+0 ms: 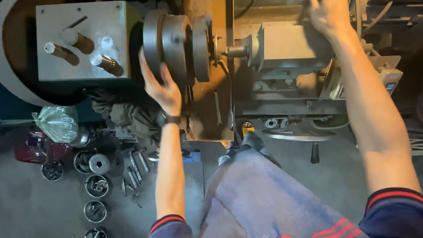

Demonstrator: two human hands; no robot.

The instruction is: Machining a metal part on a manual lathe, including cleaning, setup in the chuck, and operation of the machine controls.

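I look down on a metal lathe. My left hand lies with spread fingers against the round steel chuck, palm on its lower rim. A flat disc workpiece sits at the chuck's face, pressed by the tailstock centre. My right hand reaches far over the grey tailstock body and closes around something at its back; what it grips is blurred. A dark band is on my left wrist.
The headstock box carries three lever handles. On the floor at left lie several small tins of metal parts, loose bolts, a plastic bag and rags. My legs in blue trousers fill the bottom.
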